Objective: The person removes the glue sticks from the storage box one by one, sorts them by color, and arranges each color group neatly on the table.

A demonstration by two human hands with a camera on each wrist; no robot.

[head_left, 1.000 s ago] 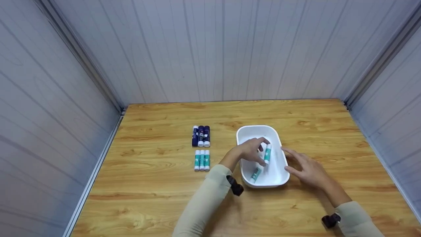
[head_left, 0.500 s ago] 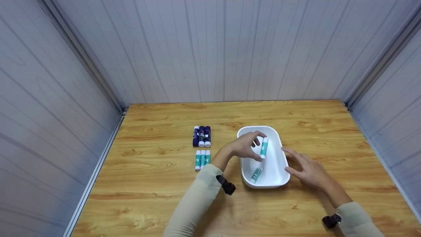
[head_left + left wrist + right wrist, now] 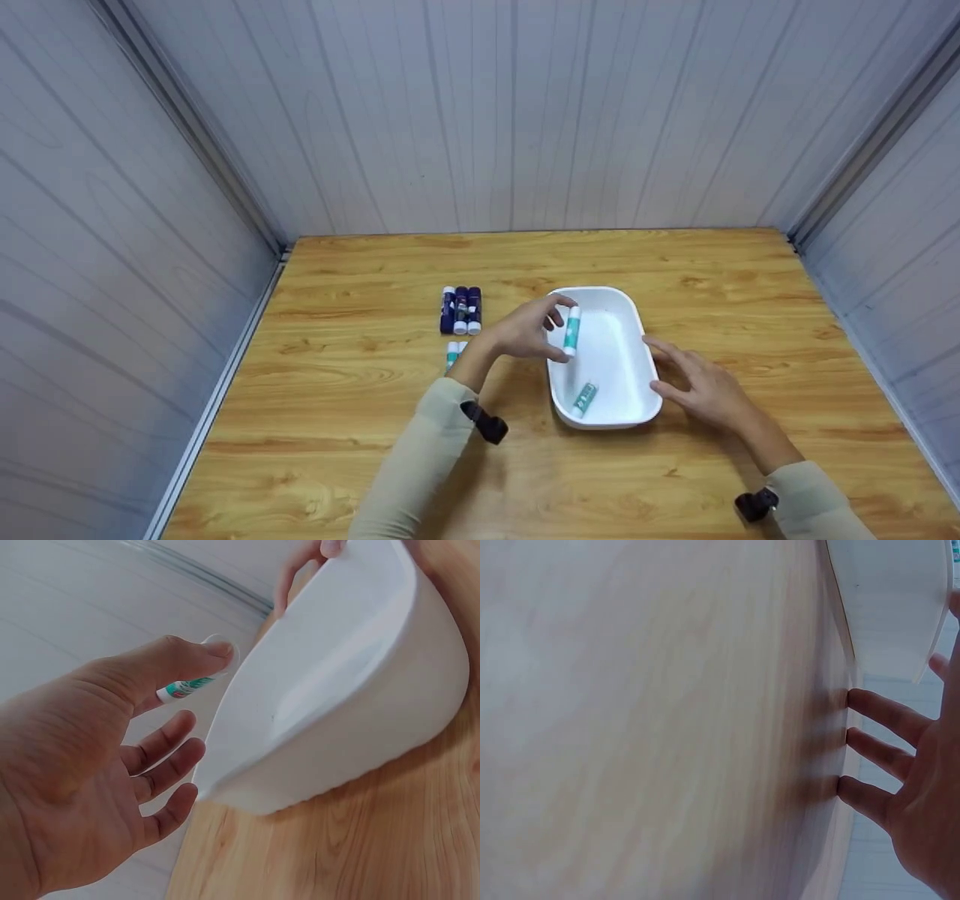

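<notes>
My left hand [image 3: 525, 330] holds a green-and-white glue stick [image 3: 572, 331] over the left side of a white plastic basin [image 3: 611, 352]. Thumb and forefinger pinch the stick at its two ends; in the left wrist view the other fingers stay loosely bent, off the glue stick. A second green glue stick [image 3: 584, 400] lies tilted on the basin floor near its front. At the basin's right rim, my right hand [image 3: 701, 386] touches with thumb and forefinger. Its other fingertips [image 3: 844, 786] rest on the table in the right wrist view.
Left of the basin, three dark blue glue sticks [image 3: 461, 310] lie side by side on the wooden table [image 3: 337, 420]. In front of them is a row of green glue sticks [image 3: 452, 352], partly hidden by my left wrist. Pale panel walls [image 3: 480, 112] enclose the table.
My left hand has lifted the green glue stick from the middle of the basin and carried it left toward the left rim. The right hand has stayed at the right rim.
</notes>
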